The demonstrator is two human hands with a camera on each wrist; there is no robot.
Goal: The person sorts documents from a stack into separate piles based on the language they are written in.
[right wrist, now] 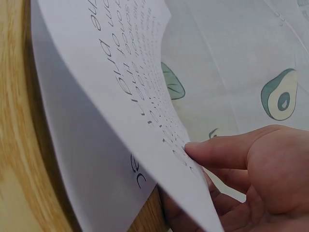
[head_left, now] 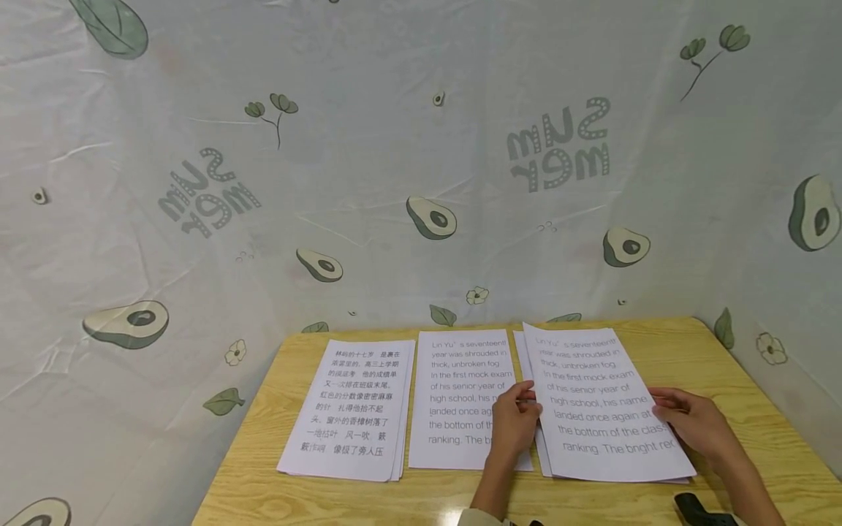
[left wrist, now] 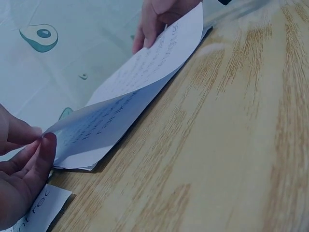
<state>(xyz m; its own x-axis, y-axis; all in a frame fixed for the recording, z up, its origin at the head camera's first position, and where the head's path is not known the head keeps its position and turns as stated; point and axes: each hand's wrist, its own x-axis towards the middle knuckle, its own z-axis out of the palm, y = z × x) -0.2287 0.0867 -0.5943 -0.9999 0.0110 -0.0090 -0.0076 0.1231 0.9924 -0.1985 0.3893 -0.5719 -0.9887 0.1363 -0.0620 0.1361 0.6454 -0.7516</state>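
Both hands hold a white sheet of paper printed with large English text, lifted over the right-hand stack. My left hand pinches its left edge between thumb and fingers, as the left wrist view also shows. On the opposite edge, my right hand grips with the thumb on the printed face and fingers behind. The sheet bows between the hands in the right wrist view. Below it lies another printed sheet, partly covered. The middle stack of English pages lies just left of the held sheet, partly behind my left hand.
A stack of pages with Chinese text lies at the left of the wooden table. Behind the table hangs a pale cloth printed with avocados and leaves. A black object shows by the right forearm.
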